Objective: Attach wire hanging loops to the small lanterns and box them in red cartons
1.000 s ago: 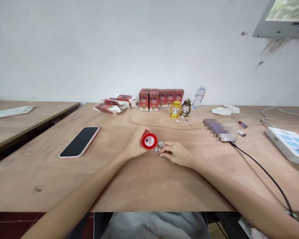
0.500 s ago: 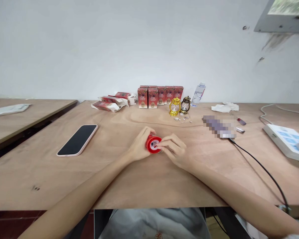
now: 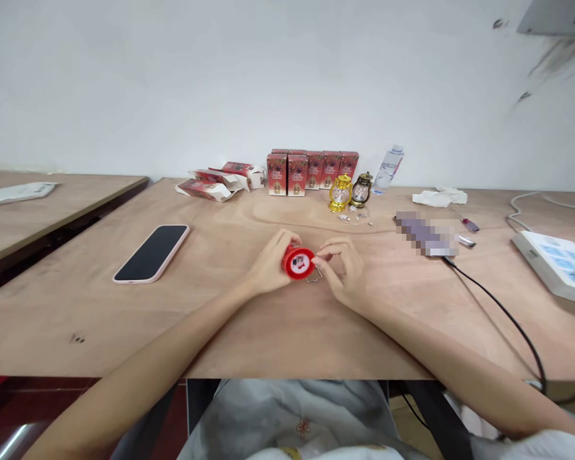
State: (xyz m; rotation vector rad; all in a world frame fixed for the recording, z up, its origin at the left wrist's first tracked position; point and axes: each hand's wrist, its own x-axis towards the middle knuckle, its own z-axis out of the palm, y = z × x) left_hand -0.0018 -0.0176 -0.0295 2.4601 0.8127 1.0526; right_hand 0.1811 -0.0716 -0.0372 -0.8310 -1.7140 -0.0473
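Observation:
My left hand [image 3: 271,263] is wrapped round a small red lantern [image 3: 288,268], tipped so that its round base faces me. Inside the red rim a whitish disc [image 3: 301,263] with dark and red marks shows. A thin wire loop [image 3: 315,275] sticks out below the rim on the right. Thumb and forefinger of my right hand [image 3: 341,271] are pinched together at the rim's right edge; whatever they hold, if anything, is too small to make out. Farther back stand a gold lantern [image 3: 340,193] and a bronze lantern [image 3: 361,190], with small pale bits [image 3: 353,217] before them.
Red boxes [image 3: 297,176] stand by the wall, opened cartons [image 3: 215,186] to their left. A bottle [image 3: 388,169] leans behind the lanterns. A phone [image 3: 152,253] lies left; a cabled phone [image 3: 424,234], a screwdriver [image 3: 470,225], tissue [image 3: 439,197] and a white device [image 3: 553,265] lie right.
My right fingers have drawn back from inside the base to its right edge, uncovering the disc. The lantern stays in my left hand. The view has tilted downward slightly.

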